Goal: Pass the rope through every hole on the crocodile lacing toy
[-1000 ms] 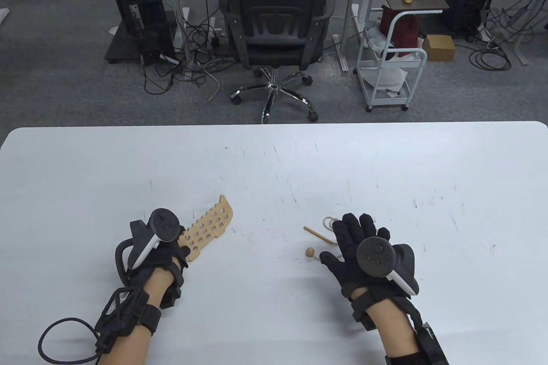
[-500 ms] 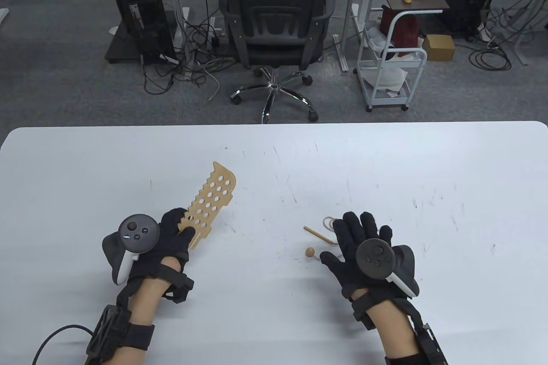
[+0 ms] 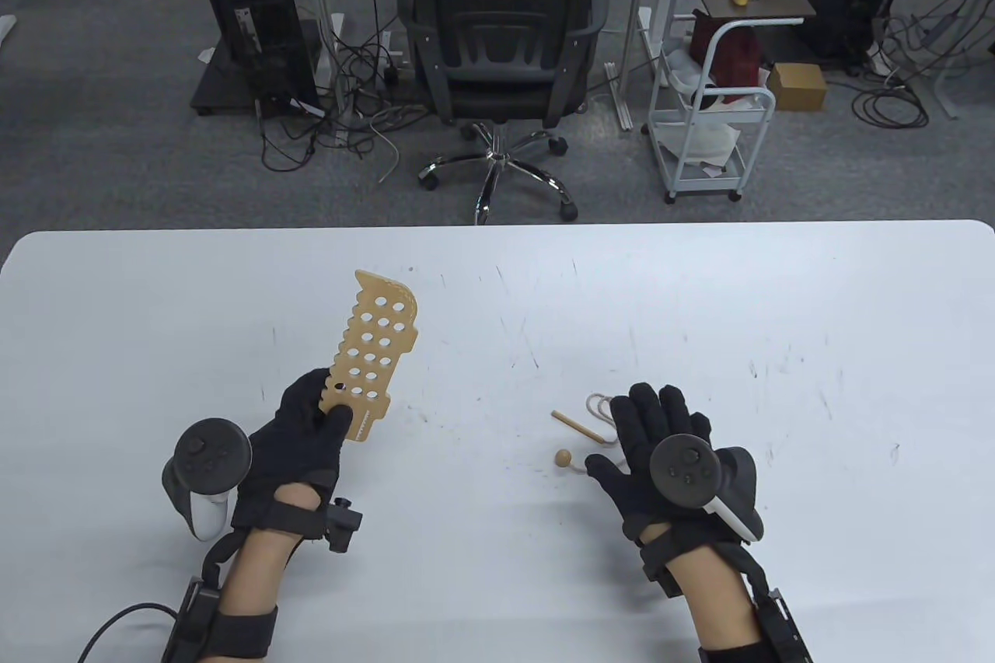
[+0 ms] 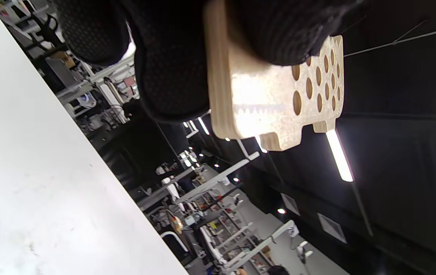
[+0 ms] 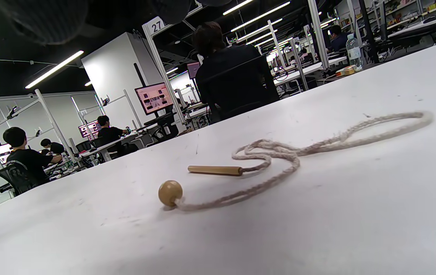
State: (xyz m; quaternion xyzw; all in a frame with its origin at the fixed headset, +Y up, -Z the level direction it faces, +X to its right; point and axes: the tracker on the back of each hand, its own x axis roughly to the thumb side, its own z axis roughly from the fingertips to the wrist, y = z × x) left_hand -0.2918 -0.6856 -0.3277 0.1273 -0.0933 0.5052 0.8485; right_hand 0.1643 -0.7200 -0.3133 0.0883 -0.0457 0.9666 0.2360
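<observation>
While left hand (image 3: 299, 434) pinches crocodile (image 3: 375, 348), rope (image 5: 298, 152) loose

Beyond the far edge of the white table (image 3: 699, 290), scuffed with small dark marks, a black mesh office chair (image 3: 501, 33) stands on a chrome star base on grey carpet. To its left a black computer tower (image 3: 253, 10) sits on a low platform, with tangled cables (image 3: 350, 111) on the floor beside it. To the right stands a white wheeled cart (image 3: 711, 127), and near it a cardboard box (image 3: 797, 85). In the right wrist view a person in black (image 5: 233, 76) sits with their back turned, and lit monitors (image 5: 153, 98) glow further off.
</observation>
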